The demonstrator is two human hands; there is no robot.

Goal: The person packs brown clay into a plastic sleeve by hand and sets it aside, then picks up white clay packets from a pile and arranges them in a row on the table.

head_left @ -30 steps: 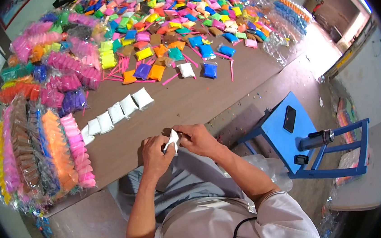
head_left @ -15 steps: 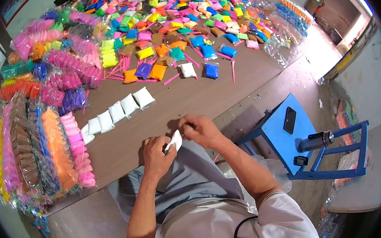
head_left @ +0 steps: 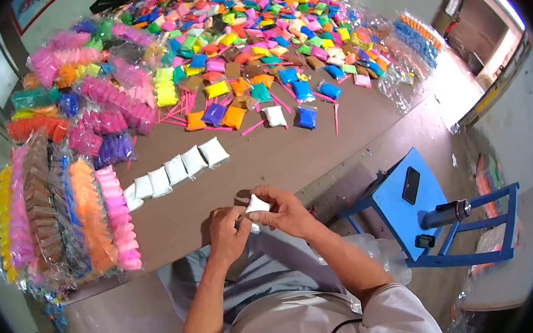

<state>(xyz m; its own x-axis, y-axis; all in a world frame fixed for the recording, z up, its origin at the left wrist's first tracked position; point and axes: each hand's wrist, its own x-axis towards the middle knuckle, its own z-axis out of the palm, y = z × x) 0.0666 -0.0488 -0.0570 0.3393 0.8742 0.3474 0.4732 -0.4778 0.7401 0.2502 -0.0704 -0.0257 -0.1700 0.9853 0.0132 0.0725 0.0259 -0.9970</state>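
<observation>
A small white packet (head_left: 258,205) is between my two hands, just past the table's front edge and above my lap. My right hand (head_left: 283,211) pinches it between thumb and fingers. At its lower left, my left hand (head_left: 230,230) is closed with its fingertips on the packet's edge; another bit of white shows just below. On the brown table (head_left: 227,179), a slanting row of several white packets (head_left: 176,169) lies beyond my hands. One more white packet (head_left: 275,116) rests farther back, beside a blue packet (head_left: 307,117).
Colourful packets (head_left: 247,25) are heaped at the back, with pink sticks (head_left: 186,105) among them. Bagged packet bundles (head_left: 88,214) line the left side. At the right, a blue chair (head_left: 397,194) bears a phone (head_left: 411,185) and a bottle (head_left: 447,214).
My right hand has come in toward my left and now grips the white packet, which sat at my left hand before. The whole view has shifted slightly.
</observation>
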